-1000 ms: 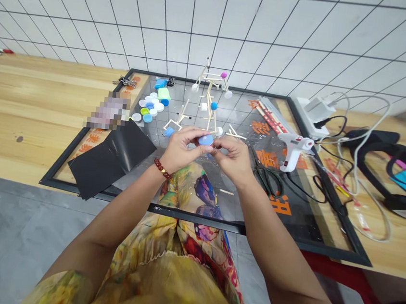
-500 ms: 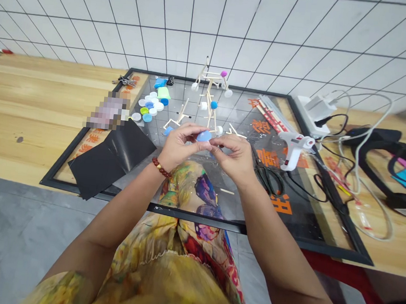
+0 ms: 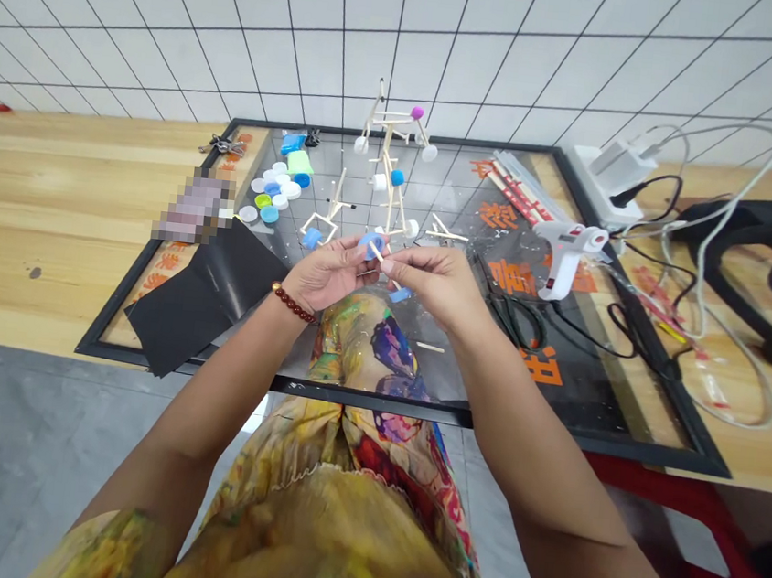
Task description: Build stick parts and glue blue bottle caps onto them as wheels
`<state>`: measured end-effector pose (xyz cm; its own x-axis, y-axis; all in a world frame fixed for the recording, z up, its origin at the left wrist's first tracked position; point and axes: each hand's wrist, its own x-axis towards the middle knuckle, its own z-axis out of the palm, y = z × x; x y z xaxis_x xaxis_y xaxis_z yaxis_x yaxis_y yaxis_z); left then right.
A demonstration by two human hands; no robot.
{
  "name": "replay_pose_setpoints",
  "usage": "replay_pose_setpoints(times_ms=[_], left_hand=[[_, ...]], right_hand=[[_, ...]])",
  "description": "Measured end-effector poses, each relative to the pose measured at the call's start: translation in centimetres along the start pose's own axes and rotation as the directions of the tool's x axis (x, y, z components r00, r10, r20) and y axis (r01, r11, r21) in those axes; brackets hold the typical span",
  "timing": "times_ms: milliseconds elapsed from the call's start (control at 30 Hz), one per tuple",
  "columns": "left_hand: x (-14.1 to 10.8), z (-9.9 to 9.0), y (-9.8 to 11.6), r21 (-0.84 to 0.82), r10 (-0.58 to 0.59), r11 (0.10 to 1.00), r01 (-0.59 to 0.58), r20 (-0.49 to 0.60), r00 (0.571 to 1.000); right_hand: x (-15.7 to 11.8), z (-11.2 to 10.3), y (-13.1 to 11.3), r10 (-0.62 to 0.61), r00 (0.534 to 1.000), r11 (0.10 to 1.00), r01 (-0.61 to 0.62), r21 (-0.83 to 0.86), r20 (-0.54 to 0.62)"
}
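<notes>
My left hand [image 3: 329, 276] pinches a blue bottle cap [image 3: 366, 243] with its hollow inside turned towards me. In the fingertips of my right hand [image 3: 434, 281] is a short pale wooden stick [image 3: 376, 252], its far end at the inside of the cap; whether it is fixed there I cannot tell. Behind my hands stands a tall stick figure [image 3: 388, 147] of thin wooden sticks with white, blue and pink round parts. Left of it is a smaller stick frame [image 3: 330, 214] with a blue cap at its foot. A few joined sticks [image 3: 447, 232] lie to the right.
Several loose caps [image 3: 281, 188] lie at the left on a black-framed glass panel [image 3: 374, 405]. Black sheets [image 3: 183, 309] overlap its left edge. A white glue gun [image 3: 565, 253], scissors [image 3: 517, 317] and a power strip [image 3: 602, 201] with cables are on the right. A tiled wall rises behind.
The cap has turned so its hollow side shows. My right hand now holds a stick against it, which was not visible before. The view has shifted slightly.
</notes>
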<state>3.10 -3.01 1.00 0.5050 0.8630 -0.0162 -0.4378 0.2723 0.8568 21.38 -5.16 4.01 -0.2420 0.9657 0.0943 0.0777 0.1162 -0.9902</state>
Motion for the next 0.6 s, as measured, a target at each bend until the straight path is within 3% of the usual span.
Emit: replay_pose_setpoints(times_ms=[233,600], left_hand=[[0.23,0.18,-0.34,0.179,0.041,0.983,-0.043,0.014,0.999],[0.21,-0.51,-0.39,0.076,0.006,0.997,-0.007,0.013,1.000]], right_hand=[[0.23,0.01,0.15,0.052,0.998,0.996,-0.054,0.067,0.043],[0.08,-0.17,-0.30,0.136,0.990,0.982,-0.138,0.131,0.030]])
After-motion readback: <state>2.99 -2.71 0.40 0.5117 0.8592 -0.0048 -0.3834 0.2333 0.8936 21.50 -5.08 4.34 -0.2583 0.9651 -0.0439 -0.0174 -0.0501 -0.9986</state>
